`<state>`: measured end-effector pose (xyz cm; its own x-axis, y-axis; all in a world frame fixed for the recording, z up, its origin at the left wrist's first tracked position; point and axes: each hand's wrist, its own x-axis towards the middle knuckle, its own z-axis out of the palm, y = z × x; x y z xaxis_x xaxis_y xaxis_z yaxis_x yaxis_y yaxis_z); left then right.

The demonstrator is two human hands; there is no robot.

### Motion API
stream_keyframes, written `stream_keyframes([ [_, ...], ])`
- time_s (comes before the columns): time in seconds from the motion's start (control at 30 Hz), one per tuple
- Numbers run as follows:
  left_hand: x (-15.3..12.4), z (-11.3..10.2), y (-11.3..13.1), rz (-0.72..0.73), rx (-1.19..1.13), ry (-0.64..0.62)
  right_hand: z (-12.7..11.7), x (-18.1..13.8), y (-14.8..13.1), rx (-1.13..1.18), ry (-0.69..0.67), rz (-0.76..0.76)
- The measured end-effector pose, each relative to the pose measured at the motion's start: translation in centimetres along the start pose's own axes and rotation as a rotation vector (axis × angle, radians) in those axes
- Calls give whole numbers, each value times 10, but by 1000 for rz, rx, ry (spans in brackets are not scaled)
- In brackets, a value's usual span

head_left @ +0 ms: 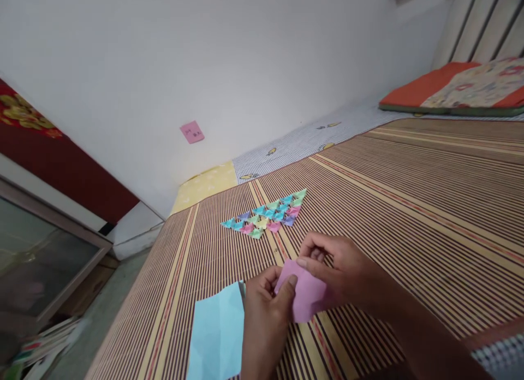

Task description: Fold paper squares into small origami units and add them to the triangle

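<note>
Between my two hands is a pink sheet of paper (307,295), raised a little above the striped mat. My left hand (272,303) pinches its left edge, thumb on top. At the upper right edge, my right hand (333,262) grips the paper between thumb and curled fingers. Light blue paper (219,328) with crease lines lies on the mat just left of my left hand, which hides part of its right side. Beyond my hands, several small folded paper pieces (264,221) in blue, green, pink, purple and yellow lie close together in rows.
The striped mat (368,205) covers the bed-like surface up to the white wall (245,69). A pink note (192,132) is stuck on that wall. Folded orange and floral bedding (454,88) lies at the far right. The surface drops to the floor (102,303) at left.
</note>
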<state>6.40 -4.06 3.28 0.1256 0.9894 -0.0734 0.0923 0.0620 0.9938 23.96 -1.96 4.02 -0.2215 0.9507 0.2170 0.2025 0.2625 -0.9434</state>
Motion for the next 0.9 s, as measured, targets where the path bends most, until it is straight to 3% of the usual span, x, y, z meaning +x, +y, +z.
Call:
stream_keyframes([
  [0.27, 4, -7, -4, -40, -190, 49, -16, -1, 1, -37, -58, -61],
  [0.57, 0, -5, -3, -1, -139, 47, -9, -1, 6, -42, -119, 17],
  [0.9, -3, -4, 0, 50, -59, 48, -7, -2, 8, -33, -99, 52],
])
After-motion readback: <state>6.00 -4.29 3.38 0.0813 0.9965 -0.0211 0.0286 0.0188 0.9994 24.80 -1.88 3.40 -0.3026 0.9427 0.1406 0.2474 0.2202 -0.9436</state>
